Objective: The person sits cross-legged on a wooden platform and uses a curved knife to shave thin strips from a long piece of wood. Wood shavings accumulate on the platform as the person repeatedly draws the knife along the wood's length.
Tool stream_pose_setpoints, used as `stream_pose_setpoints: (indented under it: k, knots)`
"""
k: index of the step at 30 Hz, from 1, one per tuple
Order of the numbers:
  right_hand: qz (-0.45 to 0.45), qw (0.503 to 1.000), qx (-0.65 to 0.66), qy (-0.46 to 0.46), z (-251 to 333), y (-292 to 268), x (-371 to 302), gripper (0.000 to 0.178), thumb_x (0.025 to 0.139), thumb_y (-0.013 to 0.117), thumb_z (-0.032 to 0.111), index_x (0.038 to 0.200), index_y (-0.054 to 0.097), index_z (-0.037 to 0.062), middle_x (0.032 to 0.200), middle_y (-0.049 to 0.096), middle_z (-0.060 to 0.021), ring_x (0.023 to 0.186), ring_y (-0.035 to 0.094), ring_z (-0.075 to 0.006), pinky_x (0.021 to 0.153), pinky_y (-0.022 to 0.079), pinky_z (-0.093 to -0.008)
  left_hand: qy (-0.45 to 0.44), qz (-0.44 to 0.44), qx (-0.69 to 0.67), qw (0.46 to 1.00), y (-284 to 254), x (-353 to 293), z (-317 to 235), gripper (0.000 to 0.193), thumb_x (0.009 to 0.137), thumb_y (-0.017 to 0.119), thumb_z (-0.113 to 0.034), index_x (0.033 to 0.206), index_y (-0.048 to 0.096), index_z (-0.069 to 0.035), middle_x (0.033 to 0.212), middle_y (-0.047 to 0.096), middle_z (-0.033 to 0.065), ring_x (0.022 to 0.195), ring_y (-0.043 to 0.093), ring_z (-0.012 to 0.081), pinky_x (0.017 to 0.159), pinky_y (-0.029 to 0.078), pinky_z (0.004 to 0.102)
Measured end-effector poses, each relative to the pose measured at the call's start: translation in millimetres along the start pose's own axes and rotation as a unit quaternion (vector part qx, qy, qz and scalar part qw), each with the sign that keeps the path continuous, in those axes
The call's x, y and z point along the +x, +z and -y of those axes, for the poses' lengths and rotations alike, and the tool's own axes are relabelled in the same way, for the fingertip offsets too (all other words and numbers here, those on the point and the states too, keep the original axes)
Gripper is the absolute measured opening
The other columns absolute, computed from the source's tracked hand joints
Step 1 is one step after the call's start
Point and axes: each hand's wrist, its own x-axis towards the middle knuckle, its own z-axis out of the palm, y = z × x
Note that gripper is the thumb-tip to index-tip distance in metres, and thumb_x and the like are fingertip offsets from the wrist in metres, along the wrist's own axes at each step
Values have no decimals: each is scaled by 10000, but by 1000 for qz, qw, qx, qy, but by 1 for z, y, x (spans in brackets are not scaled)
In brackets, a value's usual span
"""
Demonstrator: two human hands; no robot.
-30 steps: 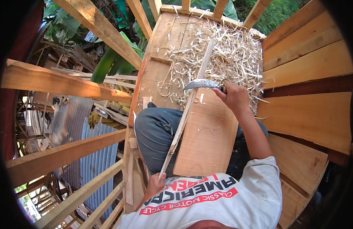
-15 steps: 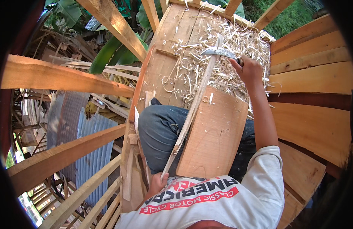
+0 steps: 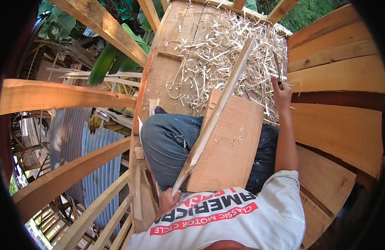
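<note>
A long, narrow wooden stick [image 3: 233, 81] slants away from me, its near end in the closed fingers of my left hand [image 3: 169, 200] by my waist. The stick crosses the left side of a flat wooden board [image 3: 234, 141] that rests over my lap. At the right, my right hand [image 3: 283, 96] is closed round the handle of a curved knife [image 3: 277, 64]. The blade points away from me, above the wood shavings and apart from the stick. The stick's far end is raised over the shavings.
Curled wood shavings [image 3: 217, 54] cover much of the plank floor [image 3: 159, 79] ahead. Wooden rails [image 3: 67, 96] line the left side, with corrugated metal sheets [image 3: 101, 162] below and beyond them. A plank wall [image 3: 338, 79] closes the right side.
My right hand has moved the knife off the stick to the right, turning its blade forward. The stick's far end has shifted right, while my left hand keeps hold of its near end.
</note>
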Motion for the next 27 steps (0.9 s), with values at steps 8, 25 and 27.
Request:
stream_pose_setpoints:
  k: [8,25,27]
  knots:
    - [68,969,-45,-233,78,-20,-91,250,794,655,197,627,557,38,515,526,-100,436,531,-257,455,414,-378,5,-47,79,996,12,-3,7,498,838,568,-479,717,542,4,609,556,247,638,577,450,550,434,488]
    - [33,952,-261,-157,95,2,-5,207,749,606,245,708,656,48,662,626,-178,667,635,-353,654,513,-446,-17,-37,83,996,9,-2,-11,476,843,583,-454,724,523,2,631,560,263,646,572,460,551,433,498]
    - [8,952,-277,-134,98,0,14,223,759,600,255,721,663,45,699,638,-190,706,641,-360,683,515,-447,-28,-22,85,996,7,-2,-14,477,840,585,-457,725,526,2,631,561,262,644,572,461,552,432,498]
